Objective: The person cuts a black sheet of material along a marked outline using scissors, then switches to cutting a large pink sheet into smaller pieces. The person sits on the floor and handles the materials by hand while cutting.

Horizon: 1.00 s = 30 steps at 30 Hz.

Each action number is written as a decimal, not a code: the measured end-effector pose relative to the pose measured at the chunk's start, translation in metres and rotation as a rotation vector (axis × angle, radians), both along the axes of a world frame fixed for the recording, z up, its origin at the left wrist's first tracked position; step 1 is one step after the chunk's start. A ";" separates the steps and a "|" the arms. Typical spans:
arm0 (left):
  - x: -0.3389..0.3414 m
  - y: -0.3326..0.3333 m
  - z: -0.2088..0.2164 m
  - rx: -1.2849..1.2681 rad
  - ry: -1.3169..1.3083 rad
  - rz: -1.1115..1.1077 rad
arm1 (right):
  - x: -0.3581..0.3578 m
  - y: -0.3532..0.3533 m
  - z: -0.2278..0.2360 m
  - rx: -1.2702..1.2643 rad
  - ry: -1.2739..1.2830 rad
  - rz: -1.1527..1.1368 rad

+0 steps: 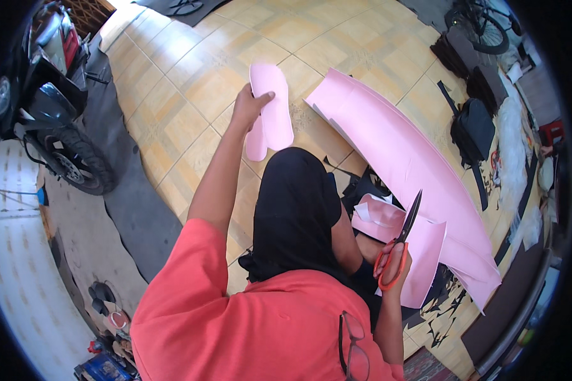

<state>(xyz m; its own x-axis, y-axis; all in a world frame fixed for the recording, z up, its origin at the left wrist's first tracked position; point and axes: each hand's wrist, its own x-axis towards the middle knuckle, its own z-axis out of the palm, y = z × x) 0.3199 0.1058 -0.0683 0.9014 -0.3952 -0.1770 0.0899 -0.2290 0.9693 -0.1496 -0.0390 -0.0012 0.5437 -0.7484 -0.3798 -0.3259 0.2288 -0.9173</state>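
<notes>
Out ahead over the tiled floor, my left hand (249, 106) pinches pink insole-shaped cutouts (276, 120), thumb on top. They appear to overlap, with two rounded ends at the bottom; the fingers underneath are hidden. At the right, my right hand (395, 268) is closed around the orange handles of large scissors (411, 217). Their dark blades look closed together and point up and away. Beneath and beside that hand lie cut pink sheet pieces (428, 257). A large curled pink sheet (407, 149) stretches across the floor beyond it, clear of both hands.
Black scraps (448, 317) litter the floor at right. A black bag (473, 130) lies farther out. On the left, a motorcycle (60, 120) stands beside a dark grey mat (124, 171). My knee under black cloth (295, 203) rises between my arms. Eyeglasses (354, 346) hang on my shirt.
</notes>
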 end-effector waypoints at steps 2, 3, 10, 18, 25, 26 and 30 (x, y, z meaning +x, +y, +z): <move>0.012 0.003 -0.047 0.146 -0.049 0.060 | 0.005 0.005 0.003 0.010 0.023 -0.005; 0.013 -0.002 -0.060 0.204 -0.108 0.085 | 0.011 0.005 0.003 0.001 0.022 0.000; -0.017 -0.019 -0.074 0.638 -0.439 0.087 | 0.018 0.002 0.009 -0.039 0.079 0.005; -0.035 0.030 -0.112 0.823 -0.640 0.136 | 0.028 0.006 0.009 -0.038 0.126 0.048; -0.065 0.047 -0.117 0.963 -0.674 0.058 | 0.033 0.005 0.004 -0.043 0.119 0.083; -0.069 0.049 -0.117 0.966 -0.661 0.064 | 0.034 0.005 0.005 -0.049 0.133 0.090; -0.074 0.052 -0.114 0.978 -0.636 0.067 | 0.040 0.005 0.003 -0.086 0.147 0.116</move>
<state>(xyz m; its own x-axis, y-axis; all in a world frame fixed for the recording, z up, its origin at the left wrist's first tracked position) 0.2460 0.1576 -0.1825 0.9510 -0.2884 0.1111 -0.3079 -0.9160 0.2574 -0.1099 -0.0338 0.0021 0.5716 -0.7169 -0.3992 -0.4775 0.1050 -0.8724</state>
